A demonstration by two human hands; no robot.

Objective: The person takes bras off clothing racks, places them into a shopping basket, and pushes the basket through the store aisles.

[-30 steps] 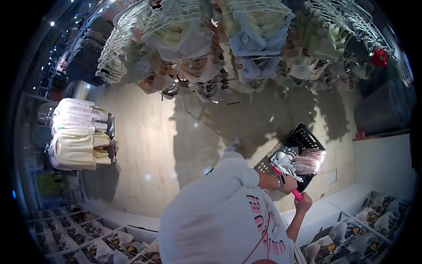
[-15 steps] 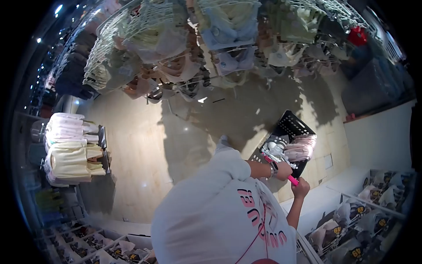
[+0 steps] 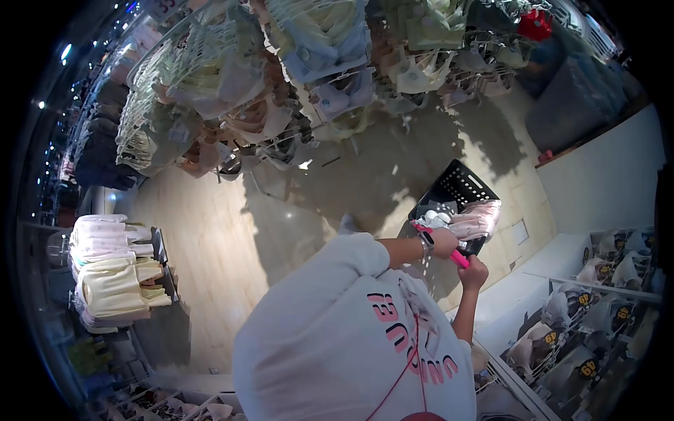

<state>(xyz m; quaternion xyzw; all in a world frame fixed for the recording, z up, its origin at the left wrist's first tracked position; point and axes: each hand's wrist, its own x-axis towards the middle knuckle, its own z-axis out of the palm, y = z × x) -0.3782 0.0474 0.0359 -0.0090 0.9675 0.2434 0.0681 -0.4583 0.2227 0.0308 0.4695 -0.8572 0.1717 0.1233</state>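
Observation:
A black basket (image 3: pixel 453 184) with perforated walls holds folded pink clothing (image 3: pixel 479 216) and white items (image 3: pixel 435 216). Across its near side runs a pink bar (image 3: pixel 460 259). My left hand (image 3: pixel 443 243), with a dark watch on the wrist, is wrapped round this bar. Closed on the bar's lower right end is my right hand (image 3: pixel 474 272). Whether the bar is joined to the basket is hidden by my hands.
Racks of hanging bras (image 3: pixel 330 42) fill the top. Pale garments (image 3: pixel 109 284) hang on a stand at left. Bins of packed items (image 3: pixel 562 330) line the lower right. A white counter side (image 3: pixel 611 168) stands at right, beside a large grey container (image 3: pixel 572 105).
The view has shifted, so racks and basket appear further left. Both hands stay on the pink bar, and the basket looks more upright beside them.

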